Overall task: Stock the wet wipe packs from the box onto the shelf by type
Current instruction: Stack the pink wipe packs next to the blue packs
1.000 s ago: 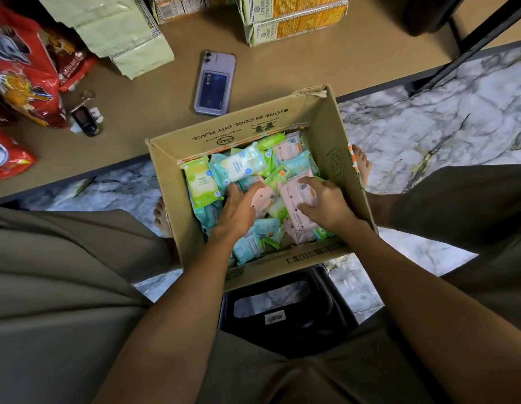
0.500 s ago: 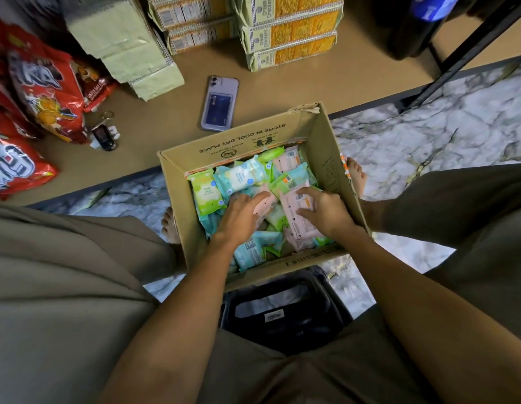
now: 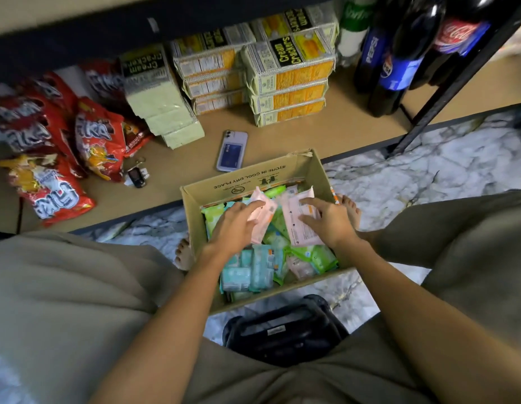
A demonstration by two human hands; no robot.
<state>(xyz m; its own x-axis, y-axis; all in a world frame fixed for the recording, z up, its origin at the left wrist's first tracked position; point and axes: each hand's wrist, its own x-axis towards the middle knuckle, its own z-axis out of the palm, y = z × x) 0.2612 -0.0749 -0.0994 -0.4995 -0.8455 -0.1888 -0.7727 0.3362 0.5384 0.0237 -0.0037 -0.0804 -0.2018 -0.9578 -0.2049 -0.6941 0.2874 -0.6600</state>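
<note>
Sorting out the pink type: left hand (image 3: 234, 225) grasping one pink pack (image 3: 262, 215), right hand (image 3: 326, 221) grasping another pink pack (image 3: 297, 223), both raised just above the box (image 3: 253, 177) of mixed green and teal packs. Next, by judgement, carrying both toward 12 o'clock onto the shelf (image 3: 282, 138), avoiding the phone (image 3: 232, 150) at 11 o'clock.
</note>
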